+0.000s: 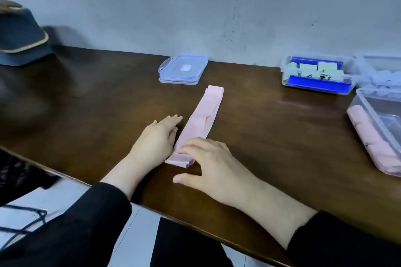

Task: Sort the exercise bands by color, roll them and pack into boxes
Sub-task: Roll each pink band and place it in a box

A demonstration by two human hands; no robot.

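From the head view, a pink band [202,119] lies flat and stretched out on the dark wooden surface [271,128], running away from the person toward the wall. Its near end is folded over into a small start of a roll.

The left hand [157,138] lies against the left edge of the pink band, fingers straight and together, pointing away from the person; it grips nothing, only touches the band's side. The right hand [213,163] rests on the near, folded end of the pink band, fingers [191,147] lightly bent and pressing down on the fold, thumb spread out on the surface below the band. Its grip is apart, not closed round the band. Both arms wear black sleeves [86,223].

Beyond the far end of the pink band, close to the wall, lies a clear lid [183,69] with a blue seal. Well to the right of the pink band, also by the wall, stands a clear box [318,75] holding pale green rolls between blue pieces. Nearer and further right of the pink band, at the picture's edge, stands a second clear box [378,119], with rolled pink bands [373,149] showing at its left wall; whether they lie inside it or just beside it I cannot tell. Far left of the pink band sits a dark blue cap [20,39].
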